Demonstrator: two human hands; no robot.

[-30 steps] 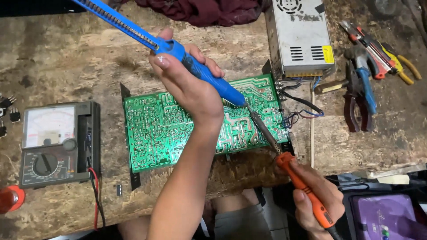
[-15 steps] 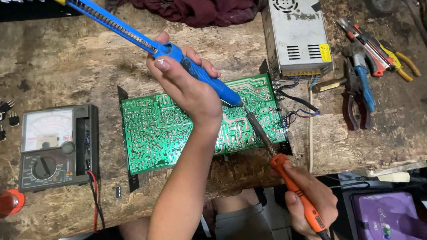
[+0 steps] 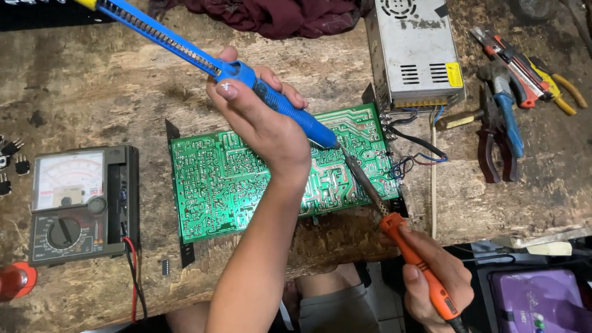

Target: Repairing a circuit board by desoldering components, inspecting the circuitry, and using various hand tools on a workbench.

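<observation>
**Two tools meet on the green circuit board**

The left hand [image 3: 262, 120], at centre frame, has its fingers [image 3: 225, 92] wrapped tight around the blue desoldering pump [image 3: 246, 80]. The pump's long axis runs on a diagonal: its ribbed plunger end reaches to the upper left of the frame, and its nozzle points down and to the right, ending on the right half of the green circuit board [image 3: 216, 185].

The right hand [image 3: 435, 277], at the lower right of the frame, is closed around the orange handle of the soldering iron [image 3: 394, 228]. The iron's long axis slants the other way: handle at the lower right, metal shaft pointing up and to the left, its tip just beside the pump's nozzle over the board.

The board lies flat at the middle of the worn wooden surface [image 3: 80, 80], solder side up, its long side running left to right with a slight tilt.

At the left of the frame an analogue multimeter [image 3: 80, 203] sits well apart from the board. A grey metal power supply [image 3: 410, 49] stands at the upper right, just beside the board's corner, with thin wires running between them. Pliers [image 3: 499, 129] lie further right, and a dark red cloth [image 3: 277, 15] is at the top edge.
</observation>
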